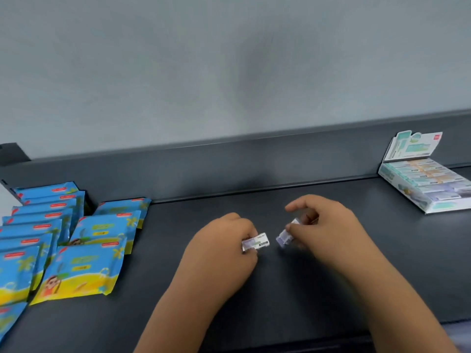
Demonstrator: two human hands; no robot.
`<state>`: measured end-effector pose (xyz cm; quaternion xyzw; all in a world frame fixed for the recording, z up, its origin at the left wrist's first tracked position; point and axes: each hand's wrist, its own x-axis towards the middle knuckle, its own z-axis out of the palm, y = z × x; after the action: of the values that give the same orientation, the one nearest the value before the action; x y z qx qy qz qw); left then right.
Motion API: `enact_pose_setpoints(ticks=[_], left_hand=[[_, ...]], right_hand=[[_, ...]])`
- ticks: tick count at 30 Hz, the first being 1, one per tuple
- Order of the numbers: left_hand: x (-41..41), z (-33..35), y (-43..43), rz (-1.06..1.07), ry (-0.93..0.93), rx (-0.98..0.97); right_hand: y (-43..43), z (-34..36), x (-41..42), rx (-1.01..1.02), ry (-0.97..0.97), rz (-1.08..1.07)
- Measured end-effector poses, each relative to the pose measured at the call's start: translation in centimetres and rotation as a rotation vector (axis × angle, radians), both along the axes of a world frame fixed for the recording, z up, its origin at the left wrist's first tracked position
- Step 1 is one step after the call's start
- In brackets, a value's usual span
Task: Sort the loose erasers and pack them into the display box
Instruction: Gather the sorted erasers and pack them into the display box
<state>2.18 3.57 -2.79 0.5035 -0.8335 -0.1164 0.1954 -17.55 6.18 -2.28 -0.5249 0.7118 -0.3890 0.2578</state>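
Note:
My left hand (224, 247) grips a small wrapped eraser (257, 242) with a white and green label, which lies flat just above the dark table. My right hand (323, 225) pinches a second wrapped eraser (286, 236) with a purple tint, tilted with its end toward the first one. A small gap separates the two erasers. The display box (402, 186) stands at the far right, its printed lid upright, with rows of green, orange and purple erasers inside.
Several blue and yellow snack-like packets (84, 268) lie overlapped at the left of the dark table (254, 301). A raised dark ledge (229, 164) runs along the back under a grey wall.

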Motion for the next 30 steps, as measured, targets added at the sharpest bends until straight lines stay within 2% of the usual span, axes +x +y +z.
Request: enact_pose_setpoints(ticks=[3, 13, 20, 30], left_hand=[[-1.4, 0.5, 0.3, 0.002, 0.082, 0.035], [-13.9, 0.5, 3.4, 0.056, 0.147, 0.054], [-20.8, 0.4, 5.4, 0.096, 0.208, -0.009], [-24.3, 0.6, 6.0, 0.093, 0.244, -0.045]], right_hand=[[0.6, 0.3, -2.0, -0.021, -0.126, 0.037], [2.7, 1.4, -14.5, -0.051, -0.254, 0.082], [4.6, 1.5, -22.2, -0.048, -0.198, 0.151], [6.0, 2.1, -25.7, -0.077, -0.232, 0.103]])
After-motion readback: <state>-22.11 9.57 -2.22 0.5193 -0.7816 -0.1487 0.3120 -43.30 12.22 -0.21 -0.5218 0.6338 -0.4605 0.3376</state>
